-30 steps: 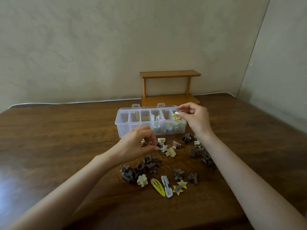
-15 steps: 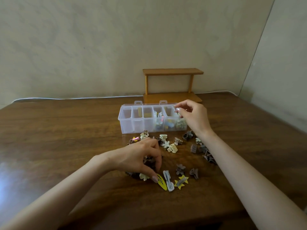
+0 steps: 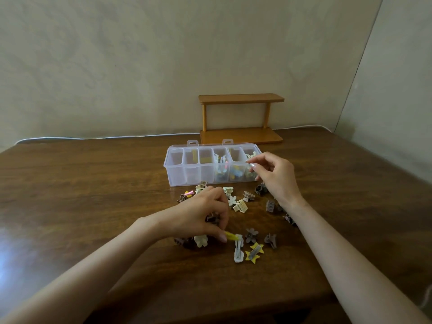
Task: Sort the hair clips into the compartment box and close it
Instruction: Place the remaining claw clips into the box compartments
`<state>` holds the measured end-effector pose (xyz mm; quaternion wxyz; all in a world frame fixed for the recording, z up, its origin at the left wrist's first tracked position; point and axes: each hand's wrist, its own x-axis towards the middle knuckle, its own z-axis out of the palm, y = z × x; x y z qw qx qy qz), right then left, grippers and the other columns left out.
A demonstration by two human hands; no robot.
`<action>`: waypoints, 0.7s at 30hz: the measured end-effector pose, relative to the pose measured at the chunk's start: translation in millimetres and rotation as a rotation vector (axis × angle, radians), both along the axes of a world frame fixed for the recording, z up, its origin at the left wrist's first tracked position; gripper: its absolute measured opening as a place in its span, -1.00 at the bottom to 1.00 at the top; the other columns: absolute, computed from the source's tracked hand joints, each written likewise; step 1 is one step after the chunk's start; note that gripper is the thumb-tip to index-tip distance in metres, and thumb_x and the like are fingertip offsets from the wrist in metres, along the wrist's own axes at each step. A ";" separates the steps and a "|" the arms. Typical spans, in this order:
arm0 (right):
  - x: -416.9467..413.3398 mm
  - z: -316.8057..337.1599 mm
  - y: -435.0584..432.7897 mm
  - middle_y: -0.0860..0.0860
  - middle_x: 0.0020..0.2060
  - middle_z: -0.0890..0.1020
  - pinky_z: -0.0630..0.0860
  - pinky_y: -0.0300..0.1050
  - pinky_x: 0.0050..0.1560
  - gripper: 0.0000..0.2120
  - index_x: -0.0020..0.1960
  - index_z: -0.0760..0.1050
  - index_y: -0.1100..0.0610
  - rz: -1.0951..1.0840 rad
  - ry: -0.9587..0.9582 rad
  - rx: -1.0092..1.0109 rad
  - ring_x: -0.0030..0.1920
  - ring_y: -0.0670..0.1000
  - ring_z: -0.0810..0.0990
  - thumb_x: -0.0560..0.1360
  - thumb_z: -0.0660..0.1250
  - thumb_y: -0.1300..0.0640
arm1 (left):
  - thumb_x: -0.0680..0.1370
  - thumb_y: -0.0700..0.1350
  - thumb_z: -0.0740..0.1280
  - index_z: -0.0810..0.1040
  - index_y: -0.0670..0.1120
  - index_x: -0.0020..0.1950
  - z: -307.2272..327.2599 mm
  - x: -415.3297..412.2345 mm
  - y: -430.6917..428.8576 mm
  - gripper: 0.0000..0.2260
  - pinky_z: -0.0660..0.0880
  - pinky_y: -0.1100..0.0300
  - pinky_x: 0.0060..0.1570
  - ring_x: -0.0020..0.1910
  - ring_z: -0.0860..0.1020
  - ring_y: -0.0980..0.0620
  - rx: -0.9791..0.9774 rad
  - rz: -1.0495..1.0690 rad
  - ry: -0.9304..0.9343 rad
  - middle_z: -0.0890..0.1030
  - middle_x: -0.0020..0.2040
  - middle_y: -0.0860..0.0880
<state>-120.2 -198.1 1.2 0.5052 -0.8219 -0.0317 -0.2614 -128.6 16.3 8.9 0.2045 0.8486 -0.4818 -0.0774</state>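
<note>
A clear compartment box (image 3: 177,176) stands open on the wooden table, with clips in its right-hand compartments. Several brown, cream and yellow hair clips lie scattered in front of it. My left hand (image 3: 201,213) pinches a yellow snap clip (image 3: 230,235) just above the table, beside a white snap clip (image 3: 239,251) and a yellow star clip (image 3: 254,252). My right hand (image 3: 273,176) hovers at the box's right end with thumb and forefinger together; nothing shows between them.
A small wooden two-tier shelf (image 3: 240,118) stands behind the box against the wall. A white cable (image 3: 93,137) runs along the table's back edge. The table's front edge is close below my forearms.
My left hand dropped from near the box to the front clips and took hold of the yellow snap clip. My right hand let a star clip go into the right compartment and stayed there.
</note>
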 end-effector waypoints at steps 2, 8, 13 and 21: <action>-2.3 2.9 2.0 0.06 -0.18 0.64 0.46 -0.40 -0.35 -0.88 -0.05 0.61 0.16 0.023 0.012 0.018 -0.28 -0.16 0.57 0.51 0.30 0.29 | 0.40 -0.01 0.43 0.46 0.11 -0.24 1.9 3.2 -1.8 -0.85 0.46 0.30 0.00 0.01 0.43 0.16 -0.143 0.079 0.045 0.45 0.00 0.07; -13.2 21.9 13.7 0.06 -0.21 0.66 0.44 -0.33 -0.38 -0.80 -0.03 0.60 0.19 0.289 0.103 0.028 -0.35 -0.09 0.58 0.53 0.30 0.07 | 0.47 -0.12 0.37 0.51 -0.11 -0.13 20.5 11.0 -13.7 -0.91 0.48 0.37 -0.28 -0.33 0.51 0.23 -0.497 0.325 0.089 0.56 -0.26 0.04; -18.9 17.0 20.8 0.08 -0.23 0.66 0.56 -0.13 -0.27 -0.74 -0.05 0.61 0.20 0.369 0.096 0.034 -0.24 0.11 0.63 0.43 0.37 0.01 | 0.48 -0.19 0.35 0.54 -0.18 -0.08 25.3 16.8 -21.1 -0.92 0.59 0.20 -0.22 -0.26 0.61 0.02 -0.626 0.367 0.102 0.61 -0.22 -0.08; -10.0 13.4 0.4 -0.01 -0.26 0.63 0.46 -0.30 -0.26 -0.91 -0.12 0.62 0.15 0.096 0.102 -0.074 -0.29 -0.12 0.54 0.49 0.37 0.15 | 0.52 -0.20 0.32 0.53 -0.09 -0.02 11.3 22.3 -16.4 -0.94 0.55 0.30 -0.13 -0.15 0.60 0.08 -0.607 0.449 0.092 0.63 -0.11 -0.04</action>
